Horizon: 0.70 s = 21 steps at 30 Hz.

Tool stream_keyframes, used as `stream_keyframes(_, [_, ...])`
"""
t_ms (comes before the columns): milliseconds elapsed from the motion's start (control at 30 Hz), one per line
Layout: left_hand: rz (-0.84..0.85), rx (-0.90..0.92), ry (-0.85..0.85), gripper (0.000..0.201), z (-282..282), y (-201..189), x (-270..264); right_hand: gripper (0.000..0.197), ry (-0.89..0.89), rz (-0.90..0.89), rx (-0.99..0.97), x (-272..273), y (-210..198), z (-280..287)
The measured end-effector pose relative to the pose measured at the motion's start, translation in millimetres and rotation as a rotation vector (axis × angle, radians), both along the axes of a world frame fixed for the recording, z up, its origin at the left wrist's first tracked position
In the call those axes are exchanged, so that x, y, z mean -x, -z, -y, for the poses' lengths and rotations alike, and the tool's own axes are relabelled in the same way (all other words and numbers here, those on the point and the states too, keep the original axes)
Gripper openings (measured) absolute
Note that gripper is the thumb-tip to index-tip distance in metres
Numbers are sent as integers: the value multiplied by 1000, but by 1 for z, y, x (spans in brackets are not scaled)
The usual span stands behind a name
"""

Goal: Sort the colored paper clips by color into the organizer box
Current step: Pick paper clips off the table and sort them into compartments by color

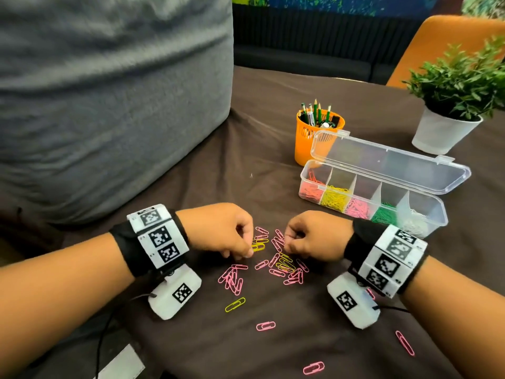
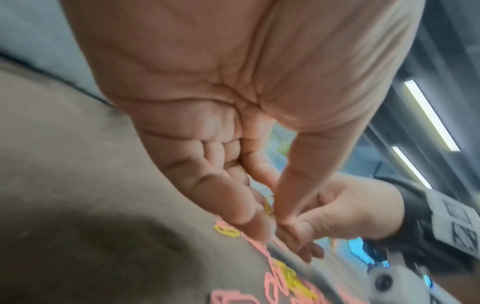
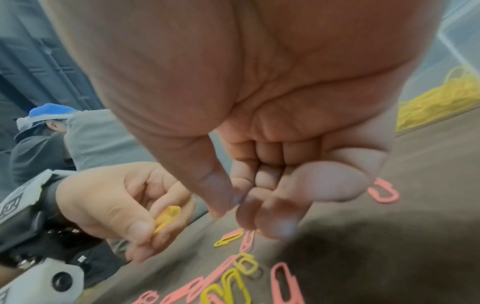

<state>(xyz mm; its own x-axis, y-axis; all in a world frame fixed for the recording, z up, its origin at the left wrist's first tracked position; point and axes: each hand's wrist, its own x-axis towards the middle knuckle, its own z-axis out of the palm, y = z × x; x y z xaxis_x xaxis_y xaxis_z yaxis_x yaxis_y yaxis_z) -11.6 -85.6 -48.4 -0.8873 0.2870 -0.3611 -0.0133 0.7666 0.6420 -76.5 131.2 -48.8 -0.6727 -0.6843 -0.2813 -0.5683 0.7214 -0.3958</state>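
Note:
Pink and yellow paper clips (image 1: 284,265) lie scattered on the brown cloth between my hands. My left hand (image 1: 250,253) pinches yellow paper clips (image 1: 258,247) between thumb and fingers; the right wrist view shows them (image 3: 167,218) too. My right hand (image 1: 287,246) hovers over pink clips (image 1: 278,242), its fingers curled and the thumb near the index tip (image 3: 236,205), and I see nothing in it. The clear organizer box (image 1: 302,176) stands open at the right. It holds orange, yellow (image 1: 334,199), pink, green and white clips in separate compartments.
An orange pencil cup (image 1: 314,138) stands behind the box, and a potted plant (image 1: 442,132) sits at the far right. A grey cushion (image 1: 109,105) fills the left. Stray clips (image 1: 265,326) lie near the front edge. A person in a blue cap (image 3: 44,123) sits beyond.

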Motion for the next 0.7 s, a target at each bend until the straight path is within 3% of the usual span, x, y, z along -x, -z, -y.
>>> stream_keyframes(100, [-49,-61,-126,18,6,7,6,15,4,-5,-14,-1,-3,-1])
stream_keyframes(200, [-72,72,-172,27,0,11,13,24,11,-7,-90,-9,1,5])
stream_keyframes(367, [-106,279,-99,22,-21,3,24,16,34,-2,-81,-14,5,12])
stream_keyframes(467, [-155,390,-21,13,-20,6,23,19,48,80,-42,-12,4,7])
stream_keyframes(567, [-217,475,38,23,-16,13,22,13,102,123,52,-6,4,-1])
stream_keyframes(700, [-248,507,51,27,-18,16,26,22,359,437,280,-3,2,-5])
